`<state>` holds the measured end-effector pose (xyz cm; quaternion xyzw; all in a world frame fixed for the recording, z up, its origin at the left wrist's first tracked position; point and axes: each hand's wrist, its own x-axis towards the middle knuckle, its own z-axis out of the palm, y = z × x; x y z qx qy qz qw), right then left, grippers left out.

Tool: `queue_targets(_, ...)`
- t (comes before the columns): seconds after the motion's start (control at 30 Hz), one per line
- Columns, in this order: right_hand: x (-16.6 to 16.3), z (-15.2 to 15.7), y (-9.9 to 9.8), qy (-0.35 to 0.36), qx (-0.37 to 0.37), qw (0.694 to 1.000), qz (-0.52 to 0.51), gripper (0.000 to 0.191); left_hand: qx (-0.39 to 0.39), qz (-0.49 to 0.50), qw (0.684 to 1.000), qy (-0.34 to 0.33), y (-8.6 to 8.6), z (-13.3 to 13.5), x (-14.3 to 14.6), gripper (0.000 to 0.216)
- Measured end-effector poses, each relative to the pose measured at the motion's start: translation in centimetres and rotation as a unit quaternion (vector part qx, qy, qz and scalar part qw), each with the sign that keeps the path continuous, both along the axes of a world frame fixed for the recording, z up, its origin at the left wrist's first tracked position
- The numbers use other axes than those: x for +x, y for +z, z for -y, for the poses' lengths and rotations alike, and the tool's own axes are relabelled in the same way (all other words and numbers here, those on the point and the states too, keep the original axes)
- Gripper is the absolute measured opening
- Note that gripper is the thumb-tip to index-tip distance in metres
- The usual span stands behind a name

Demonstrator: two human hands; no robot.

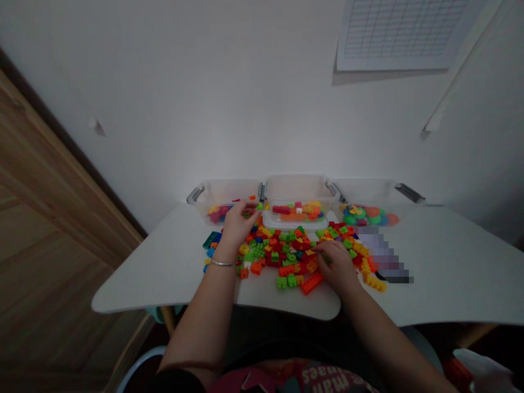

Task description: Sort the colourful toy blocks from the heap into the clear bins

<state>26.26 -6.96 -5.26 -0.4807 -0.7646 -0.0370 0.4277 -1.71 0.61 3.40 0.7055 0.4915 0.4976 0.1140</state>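
Table (446,262) with three clear bins (297,199) along its back edge, block pile (286,254) nearer its front edge. Left hand (238,224) by the bins, right hand (338,263) at the pile, apart; any grip I cannot tell. Loose top blocks are best lifted singly.

Under dim light, a plain white wall (164,82) is rising behind a white, round-cornered table (143,273), as a white paper sheet printed with a dark grid (401,33) is hanging at upper right and a brown, wood-grained panel (45,240) is slanting along the view's left side.
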Motion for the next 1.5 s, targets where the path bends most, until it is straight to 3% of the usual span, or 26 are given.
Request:
queue_targets(0.13,-0.1,0.1,0.1,-0.006,0.001,1.0,-0.002,0.019,0.033,0.047,0.993,0.104,0.6,-0.8,-1.7,0.017)
queue_targets(0.27,-0.1,0.0,0.1,-0.003,-0.007,1.0,-0.001,0.018,0.039,0.03,0.976,0.213,0.2,-1.3,-2.3,0.015)
queue_targets(0.47,0.0,0.0,-0.1,-0.005,-0.001,1.0,0.003,0.018,0.04,-0.081,0.975,0.203,-0.2,-2.3,-1.7,0.02)
queue_targets(0.73,-0.2,0.1,0.0,-0.012,-0.001,1.0,0.011,0.019,0.01,-0.145,0.965,0.219,0.2,-2.6,-1.4,0.022)
queue_targets(1.1,-0.2,0.0,-0.2,-0.012,-0.003,1.0,0.006,0.018,0.015,-0.188,0.967,0.17,-0.5,-2.2,-1.9,0.024)
queue_targets(1.3,-0.2,0.1,-0.1,-0.012,0.0,1.0,-0.001,0.018,0.011,-0.254,0.959,0.127,0.1,0.2,-0.7,0.039)
queue_targets(1.37,-0.2,0.0,-0.1,-0.01,0.001,1.0,0.001,0.017,0.022,-0.266,0.961,0.073,0.2,1.7,0.3,0.035)
queue_targets(1.5,-0.2,0.1,0.0,-0.01,-0.002,1.0,0.006,0.017,0.015,-0.329,0.938,-0.111,-0.1,4.4,2.6,0.018)
